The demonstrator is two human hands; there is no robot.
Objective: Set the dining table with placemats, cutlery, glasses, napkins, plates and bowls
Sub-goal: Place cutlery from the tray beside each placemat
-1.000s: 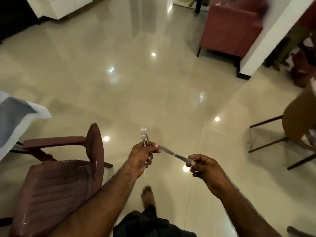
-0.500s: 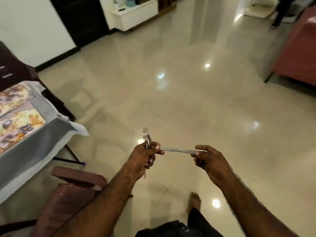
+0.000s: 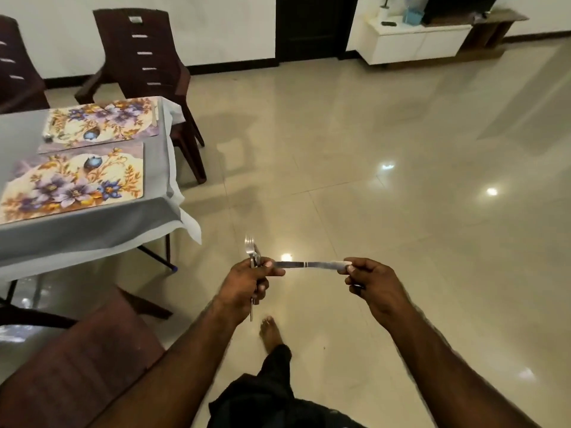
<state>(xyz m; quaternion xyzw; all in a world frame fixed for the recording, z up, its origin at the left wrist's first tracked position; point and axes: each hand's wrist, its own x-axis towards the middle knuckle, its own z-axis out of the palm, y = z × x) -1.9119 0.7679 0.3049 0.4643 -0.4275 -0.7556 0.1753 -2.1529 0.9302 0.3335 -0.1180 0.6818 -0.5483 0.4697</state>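
The left hand (image 3: 245, 285) is curled around a bundle of cutlery (image 3: 254, 261), with fork tines standing up above the fist and handle ends poking out below it. A table knife (image 3: 309, 265) lies level between the hands: the left thumb and fingers hold one end, and the right hand (image 3: 375, 288) pinches the other end between thumb and fingers. Both hands are out over the glossy tiled floor (image 3: 370, 149), well apart from the desk (image 3: 92, 230) at the left. That desk, under a grey cloth, carries two floral placemats (image 3: 74, 183) lying side by side (purple flowers, orange leaves). Dark brown chairs (image 3: 145, 57) stand at its far side, and another is near the bottom left. No brand, label or writing can be read anywhere.
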